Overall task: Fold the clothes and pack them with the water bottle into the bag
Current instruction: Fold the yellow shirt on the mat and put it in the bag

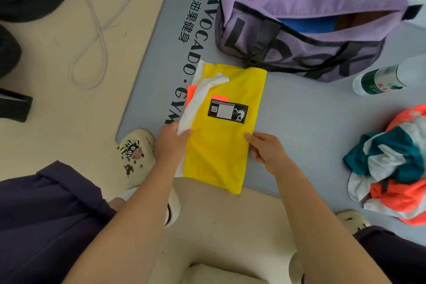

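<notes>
On the grey gym mat (299, 127), which lies over a beige floor (57, 122) and carries dark printed letters along its left side, a yellow garment (221, 145) is folded into a long panel with a black and white label on top. The left hand (171, 143) has its grip closed on a white strip of this garment at the near left edge (thumb above, fingers under the cloth). The right hand (267, 150) pinches the right edge with curled fingers. Just beyond the garment, touching its far end, stands the purple bag (311, 37) with its top open and something blue inside. A water bottle (389, 76) lies on the mat right of the bag. A crumpled pile of clothes (391, 163), teal, white and orange, sits at the right edge of the mat. A white cable (99, 30) loops on the floor to the left, and a cream slipper (136, 150) rests at the mat's corner.
</notes>
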A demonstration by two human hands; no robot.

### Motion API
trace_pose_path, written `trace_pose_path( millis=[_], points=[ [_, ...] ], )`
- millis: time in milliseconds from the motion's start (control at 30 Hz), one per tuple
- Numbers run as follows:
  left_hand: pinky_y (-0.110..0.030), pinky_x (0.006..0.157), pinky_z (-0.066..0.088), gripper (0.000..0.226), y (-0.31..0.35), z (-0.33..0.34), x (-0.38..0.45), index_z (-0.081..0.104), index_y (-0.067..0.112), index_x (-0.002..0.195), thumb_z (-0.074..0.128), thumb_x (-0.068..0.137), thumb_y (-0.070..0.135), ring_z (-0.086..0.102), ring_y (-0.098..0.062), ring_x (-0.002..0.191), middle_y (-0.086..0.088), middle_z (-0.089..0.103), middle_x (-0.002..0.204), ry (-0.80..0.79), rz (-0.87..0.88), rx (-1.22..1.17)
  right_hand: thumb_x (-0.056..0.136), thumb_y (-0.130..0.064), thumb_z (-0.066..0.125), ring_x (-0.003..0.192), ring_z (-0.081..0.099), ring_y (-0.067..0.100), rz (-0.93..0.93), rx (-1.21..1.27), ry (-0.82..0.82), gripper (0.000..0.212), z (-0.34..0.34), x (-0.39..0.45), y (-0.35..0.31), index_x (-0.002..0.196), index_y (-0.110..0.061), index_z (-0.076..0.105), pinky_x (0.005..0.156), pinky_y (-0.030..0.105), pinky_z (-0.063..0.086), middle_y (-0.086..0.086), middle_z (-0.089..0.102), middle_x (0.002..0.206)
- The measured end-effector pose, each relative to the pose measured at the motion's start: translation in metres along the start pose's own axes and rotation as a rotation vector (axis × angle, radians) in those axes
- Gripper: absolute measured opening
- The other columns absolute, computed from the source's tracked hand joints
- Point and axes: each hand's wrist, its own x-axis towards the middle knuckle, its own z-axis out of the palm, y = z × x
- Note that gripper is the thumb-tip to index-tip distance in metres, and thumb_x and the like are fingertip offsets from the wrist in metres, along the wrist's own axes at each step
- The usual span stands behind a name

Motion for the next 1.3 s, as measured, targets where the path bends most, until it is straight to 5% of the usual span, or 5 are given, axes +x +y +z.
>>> trace_pose_path(
  millis=[333, 467, 833, 1067, 1300],
  points=[
    [-0.023, 0.05, 0.037, 0.033, 0.015, 0.002, -0.001, 0.06, 0.015, 0.084, 0.075, 0.08, 0.045, 0.056, -0.011, 0.066, -0.002, 0.061, 0.087, -0.163, -0.056, 0.055, 0.097, -0.036, 0.055, 0.084, 0.055, 0.019, -0.095, -0.126, 0.176, 0.02, -0.005, -0.006, 0.012, 0.093, -0.017, 0.056, 0.071, 0.035, 0.046, 0.003, 0.059, 0.09],
    [-0.026, 0.053, 0.035, 0.039, 0.056, 0.004, -0.013, 0.048, 0.02, 0.093, 0.076, 0.078, 0.042, 0.054, -0.018, 0.078, 0.003, 0.049, 0.095, 0.076, -0.027, 0.008, 0.098, -0.037, 0.054, 0.092, 0.059, 0.027, -0.096, -0.134, 0.252, 0.025, -0.028, -0.009, 0.028, 0.101, -0.013, 0.057, 0.079, 0.042, 0.049, 0.011, 0.063, 0.102],
    [-0.042, 0.115, 0.017, 0.034, 0.217, 0.105, -0.024, 0.058, 0.027, 0.126, 0.055, 0.092, 0.027, 0.04, -0.019, 0.132, 0.004, 0.054, 0.134, -0.468, 1.098, 0.907, 0.092, -0.017, 0.065, 0.077, 0.043, 0.016, -0.139, -0.503, -0.032, 0.021, -0.112, -0.005, 0.02, 0.098, 0.003, 0.063, 0.057, 0.019, 0.034, 0.006, 0.048, 0.078],
    [-0.035, 0.085, 0.035, 0.051, 0.244, 0.116, 0.021, 0.069, 0.017, 0.104, 0.059, 0.084, 0.063, 0.057, -0.029, 0.111, -0.009, 0.066, 0.114, -0.355, 0.93, 1.06, 0.086, -0.039, 0.071, 0.086, 0.052, 0.015, -0.09, -0.789, 0.014, 0.024, -0.17, 0.017, 0.01, 0.101, -0.019, 0.069, 0.064, 0.022, 0.038, -0.004, 0.057, 0.087],
    [-0.034, 0.072, 0.028, 0.045, 0.233, 0.102, 0.043, 0.049, 0.021, 0.083, 0.057, 0.086, 0.064, 0.053, -0.026, 0.086, -0.009, 0.065, 0.097, -0.239, 0.818, 0.792, 0.093, -0.035, 0.059, 0.108, 0.055, 0.035, -0.169, -0.713, 0.655, 0.031, -0.199, 0.029, 0.011, 0.115, -0.013, 0.063, 0.092, 0.042, 0.038, 0.012, 0.062, 0.113]
  ],
)
